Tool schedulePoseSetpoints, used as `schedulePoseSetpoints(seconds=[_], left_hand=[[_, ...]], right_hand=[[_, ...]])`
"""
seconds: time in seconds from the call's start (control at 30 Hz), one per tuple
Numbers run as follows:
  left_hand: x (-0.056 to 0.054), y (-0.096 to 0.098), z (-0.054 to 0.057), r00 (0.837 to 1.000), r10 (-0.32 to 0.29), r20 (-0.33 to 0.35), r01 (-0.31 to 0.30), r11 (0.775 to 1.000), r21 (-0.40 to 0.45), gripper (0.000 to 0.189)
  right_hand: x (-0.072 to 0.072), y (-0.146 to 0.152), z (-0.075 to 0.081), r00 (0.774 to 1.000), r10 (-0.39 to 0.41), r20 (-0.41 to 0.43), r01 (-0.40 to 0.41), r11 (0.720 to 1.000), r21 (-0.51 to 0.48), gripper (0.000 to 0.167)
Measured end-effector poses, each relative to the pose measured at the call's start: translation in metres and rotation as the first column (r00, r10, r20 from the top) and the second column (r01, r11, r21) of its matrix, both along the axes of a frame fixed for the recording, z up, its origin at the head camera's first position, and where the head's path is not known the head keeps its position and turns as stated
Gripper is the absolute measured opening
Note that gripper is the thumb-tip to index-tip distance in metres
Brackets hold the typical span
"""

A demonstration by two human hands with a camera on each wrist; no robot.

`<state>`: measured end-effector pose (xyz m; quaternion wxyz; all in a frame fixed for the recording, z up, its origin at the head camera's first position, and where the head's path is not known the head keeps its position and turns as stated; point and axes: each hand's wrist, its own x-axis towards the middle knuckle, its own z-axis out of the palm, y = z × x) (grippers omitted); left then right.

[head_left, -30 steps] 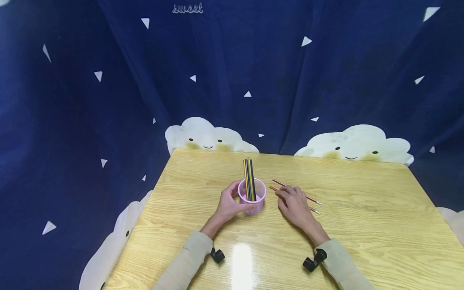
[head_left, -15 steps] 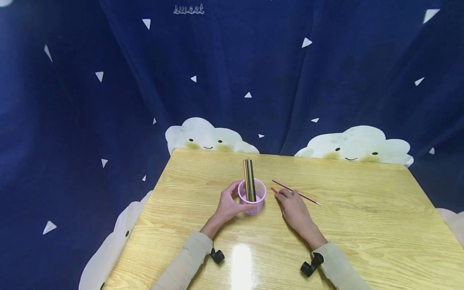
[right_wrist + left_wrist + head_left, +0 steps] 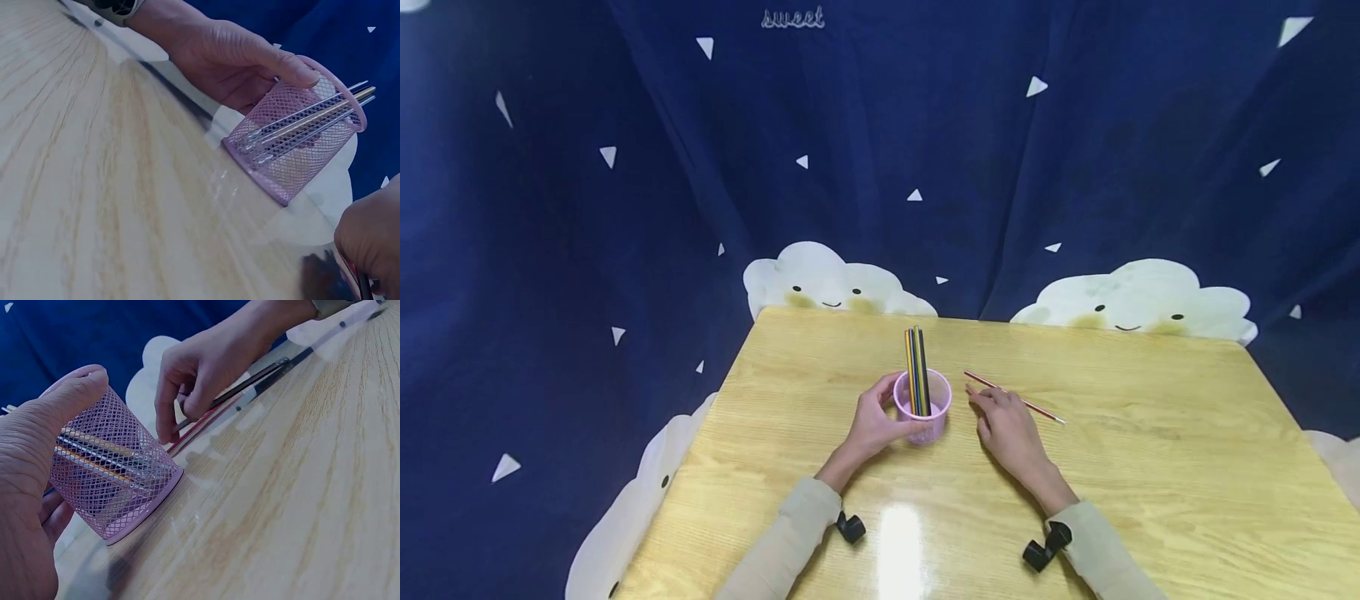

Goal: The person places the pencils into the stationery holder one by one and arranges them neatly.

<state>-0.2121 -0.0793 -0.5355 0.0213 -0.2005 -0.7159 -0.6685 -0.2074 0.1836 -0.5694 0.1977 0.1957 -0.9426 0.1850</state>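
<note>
My left hand (image 3: 874,421) holds a pink mesh pencil cup (image 3: 119,462), thumb along its near side close to the rim and fingers round the back. Several pencils (image 3: 917,371) in yellow, blue and black lean inside the upright cup, their tops above the rim. To the right of the cup, my right hand (image 3: 1011,429) pinches a pencil (image 3: 250,381) between thumb and fingers. Its far end is tilted up off the table in the left wrist view. A second, red pencil (image 3: 1043,412) lies on the table just behind that hand, partly covered by it.
A light wood table (image 3: 1150,467) spreads under both hands. Behind it hangs a dark blue curtain (image 3: 865,108) with white triangles and clouds. Each wrist wears a small black camera, such as the right wrist camera (image 3: 1047,546).
The right hand has taken hold of the nearer of the two table pencils, whose silver end no longer shows below the hand. Left hand and cup have stayed put.
</note>
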Motion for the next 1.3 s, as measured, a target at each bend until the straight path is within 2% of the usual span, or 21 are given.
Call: schedulePoseSetpoints(seconds=[0.23, 0.57, 0.77, 0.97, 1.07, 1.3], left_hand=[[-0.002, 0.0, 0.0, 1.0, 0.007, -0.013, -0.007, 1.0, -0.014, 0.081], [-0.001, 0.001, -0.001, 1.0, 0.016, 0.014, -0.015, 1.0, -0.013, 0.082], [-0.002, 0.0, 0.001, 1.0, 0.012, 0.023, -0.012, 1.0, -0.013, 0.082], [-0.002, 0.001, -0.001, 1.0, 0.006, 0.025, -0.006, 1.0, -0.003, 0.083], [-0.002, 0.001, -0.002, 1.0, 0.008, 0.018, -0.008, 1.0, 0.007, 0.082], [-0.003, 0.002, -0.003, 1.0, 0.003, 0.015, -0.003, 1.0, 0.006, 0.083]], right_hand=[[-0.003, 0.004, 0.017, 0.997, 0.041, -0.062, -0.05, 0.985, -0.165, 0.035], [-0.005, 0.002, 0.053, 0.993, 0.067, -0.102, -0.101, 0.916, -0.389, 0.039], [-0.011, 0.001, 0.069, 0.974, 0.079, -0.214, -0.168, 0.882, -0.441, 0.041], [-0.014, -0.002, 0.083, 0.967, 0.081, -0.241, -0.19, 0.86, -0.473, 0.042], [-0.017, -0.005, 0.092, 0.956, 0.092, -0.277, -0.221, 0.847, -0.483, 0.043], [-0.02, -0.013, 0.116, 0.938, 0.101, -0.331, -0.274, 0.801, -0.532, 0.047]])
